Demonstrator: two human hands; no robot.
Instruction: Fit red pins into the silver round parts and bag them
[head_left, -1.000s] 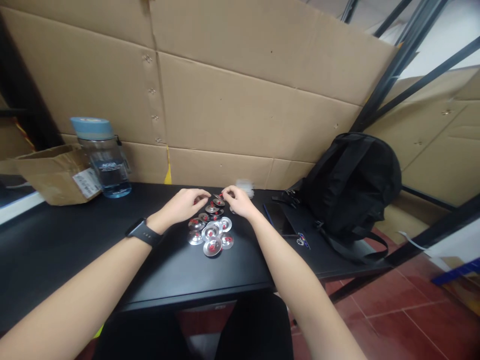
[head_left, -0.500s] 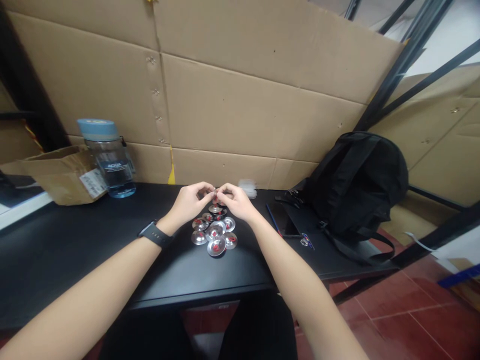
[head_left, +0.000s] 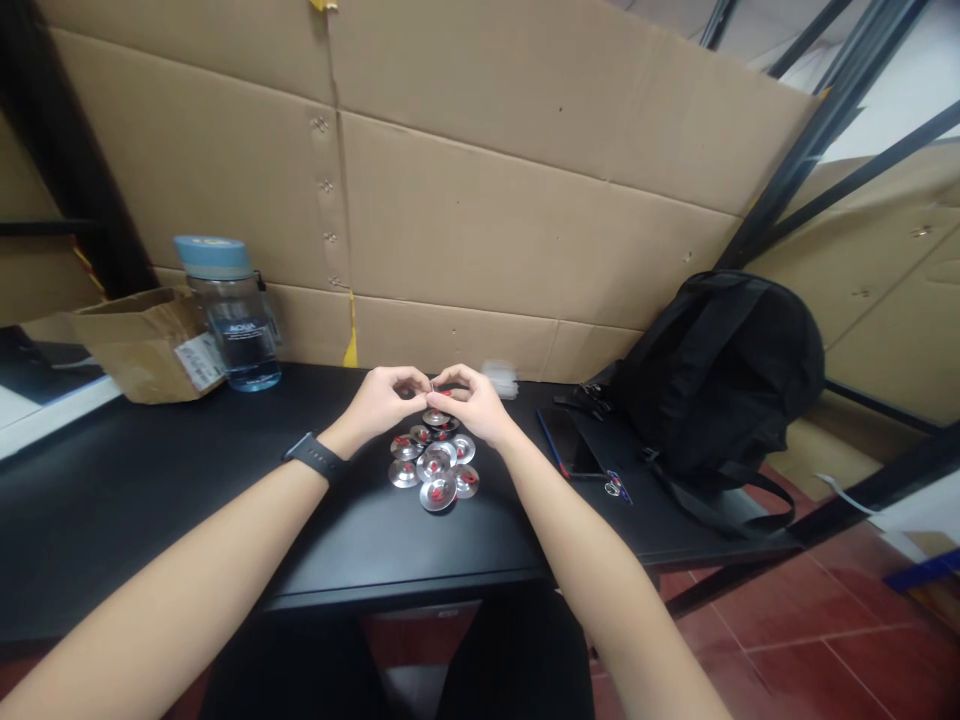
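Note:
Several small silver finger cymbals (head_left: 438,491), with domed middles and red bits at their centres, lie in an overlapping cluster on the black table (head_left: 345,545). Just beyond the cluster, my left hand (head_left: 386,402) is closed in a pinch, a dark watch on its wrist. My right hand (head_left: 472,402) meets it fingertip to fingertip, also pinching. Between the fingertips a thin metal edge and a bit of red show, part of one finger cymbal (head_left: 433,389) that both hands hold. Most of that piece is hidden behind my fingers.
Left at the back stand a blue-lidded water bottle (head_left: 244,340) and an open cardboard box (head_left: 142,345). A small clear plastic stack (head_left: 499,380) sits behind my right hand. To the right are a phone (head_left: 571,442), a key ring (head_left: 613,485) and a black backpack (head_left: 727,390).
The view has shifted slightly, so everything sits a little further right. My right fingers have closed further over the held finger cymbal, and less of it shows. The cluster looks unchanged.

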